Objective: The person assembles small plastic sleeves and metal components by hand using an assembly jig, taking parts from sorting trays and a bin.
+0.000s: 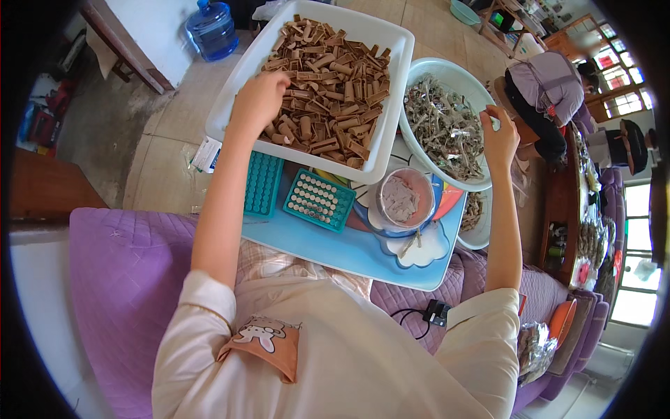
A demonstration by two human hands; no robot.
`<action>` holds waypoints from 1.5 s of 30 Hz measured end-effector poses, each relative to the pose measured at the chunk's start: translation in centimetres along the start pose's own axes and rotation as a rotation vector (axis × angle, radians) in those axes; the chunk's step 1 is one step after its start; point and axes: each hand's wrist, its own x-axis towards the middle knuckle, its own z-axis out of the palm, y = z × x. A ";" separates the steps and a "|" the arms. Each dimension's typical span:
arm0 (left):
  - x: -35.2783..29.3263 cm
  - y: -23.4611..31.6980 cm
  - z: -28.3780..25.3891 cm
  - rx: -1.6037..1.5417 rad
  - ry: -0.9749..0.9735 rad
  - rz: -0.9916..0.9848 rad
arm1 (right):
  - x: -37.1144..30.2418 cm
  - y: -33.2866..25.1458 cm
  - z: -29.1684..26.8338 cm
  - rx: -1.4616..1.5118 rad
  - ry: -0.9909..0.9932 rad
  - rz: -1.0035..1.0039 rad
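My left hand (259,103) is over the left part of a big white plastic tub (396,84) heaped with small brown half-tube pieces (335,91). Its fingers are curled together at the pieces; whether one is between them is hidden. Above the right rim of a pale round basin (413,133), my right hand (501,140) is raised, pinching a small pale piece (496,123). Tangled grey-brown strips with shiny bits (447,129) fill that basin. A tub (382,202) of pinkish-white scraps stands near it on the blue table (328,255).
Two teal trays stand before the tub: one (262,185) with rows of cells, another (319,200) partly filled with pale round pieces. A lower basin (477,237) sits at right. A blue water jug (212,31) is far left; another person (548,84) bends over at right.
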 end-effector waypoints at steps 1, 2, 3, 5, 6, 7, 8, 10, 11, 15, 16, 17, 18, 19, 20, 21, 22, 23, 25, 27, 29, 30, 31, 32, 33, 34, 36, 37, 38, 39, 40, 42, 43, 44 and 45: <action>2.3 -0.5 1.4 0.089 0.006 0.005 | -0.2 0.7 -0.1 -0.038 -0.072 -0.062; 4.4 -1.5 3.6 0.085 0.063 0.115 | -0.5 1.0 -0.2 -0.074 -0.143 -0.118; 5.8 -2.3 5.0 0.086 0.124 0.220 | -0.3 0.6 -0.5 0.019 -0.024 -0.053; 7.3 -1.4 5.6 0.236 -0.066 0.211 | -0.6 1.0 -0.8 -0.019 -0.079 -0.066; 7.7 -1.2 5.6 0.387 -0.245 0.199 | -0.5 1.2 -0.8 -0.055 -0.128 -0.090; 7.7 -1.0 5.4 0.445 -0.164 0.331 | -0.4 1.4 -0.7 0.017 -0.100 0.019; 7.7 -0.7 5.1 0.443 -0.164 0.338 | -0.3 1.6 -0.6 0.013 -0.096 0.025; 7.5 -0.2 4.4 0.316 -0.066 0.250 | 0.0 1.9 -0.2 0.074 0.033 -0.002; 7.1 0.2 4.3 0.257 0.011 0.257 | 0.1 2.0 0.2 0.098 -0.102 0.048; 4.7 2.9 3.3 0.183 -0.065 0.174 | -0.2 2.2 -0.5 -0.009 -0.012 0.087; 4.1 3.4 3.1 0.070 -0.054 0.151 | 0.2 2.2 -0.6 0.079 0.029 0.087; 3.8 3.9 3.0 -0.043 -0.044 0.128 | 0.7 2.1 -0.8 0.166 0.069 0.088; 3.8 4.3 2.8 -0.042 -0.044 0.127 | 1.2 2.0 -1.0 0.254 0.108 0.089; 3.7 4.8 2.5 -0.144 -0.027 0.142 | 1.2 1.9 -1.2 0.013 -0.275 0.028; 3.4 5.2 2.5 -0.246 -0.011 0.156 | 1.0 2.8 -0.9 0.012 -0.277 0.037; 2.5 5.2 3.0 -0.291 0.022 0.186 | 0.7 4.5 -0.5 0.245 -0.399 0.077; 2.1 5.5 2.9 -0.289 0.024 0.184 | 0.9 6.1 -0.3 0.483 -0.516 0.105; 1.3 5.8 2.7 -0.353 0.059 0.202 | 1.2 6.9 -1.3 0.611 -0.516 0.169; -0.3 6.4 2.0 -0.494 0.019 0.110 | 1.6 11.5 -2.1 0.789 -0.318 0.351; -1.3 5.5 2.5 -0.639 0.003 0.054 | 1.7 15.0 -2.3 0.953 -0.099 0.520; -2.5 5.1 2.5 -0.826 -0.046 -0.029 | 0.7 17.2 -1.6 -0.134 -0.355 0.285; -3.3 5.3 2.5 -0.828 -0.054 -0.030 | 0.2 18.0 -1.0 -0.137 -0.358 0.292; -4.2 5.5 2.3 -0.964 -0.072 -0.140 | 0.0 18.3 -0.3 -0.283 -0.297 0.077; -5.0 5.7 2.4 -1.105 -0.093 -0.249 | -0.1 18.5 0.0 -0.431 -0.232 -0.137; -5.6 5.7 2.5 -1.109 -0.099 -0.250 | 0.6 18.8 0.5 -0.414 -0.203 -0.050; -6.5 5.6 2.2 -1.173 -0.121 -0.269 | 1.2 17.6 1.2 -0.409 -0.209 -0.052; -7.7 5.5 1.7 -1.238 -0.151 -0.287 | 2.3 14.1 2.4 -0.631 -0.445 0.345; -8.2 5.7 1.4 -1.218 -0.181 -0.249 | 2.0 14.4 3.4 -0.696 -0.416 0.351; -8.6 5.7 1.2 -1.197 -0.211 -0.211 | 1.9 14.9 4.0 -0.698 -0.416 0.355; -8.9 5.7 1.3 -1.155 -0.171 -0.196 | 1.9 15.5 4.5 -0.614 -0.383 0.370; -9.3 5.6 1.1 -1.151 -0.167 -0.204 | 2.3 15.3 5.0 -0.525 -0.355 0.375; -9.7 5.3 0.2 -1.071 -0.183 -0.241 | 3.5 15.6 4.7 -0.221 -0.106 0.277; -10.1 5.6 -0.3 -1.036 -0.150 -0.288 | 4.4 16.7 4.5 0.014 0.032 0.087; -10.3 5.6 -0.7 -1.025 -0.138 -0.314 | 5.8 17.1 2.8 -0.078 0.047 -0.196; -10.3 5.3 -1.3 -1.083 -0.127 -0.306 | 6.1 14.0 -0.5 -0.070 0.090 -0.156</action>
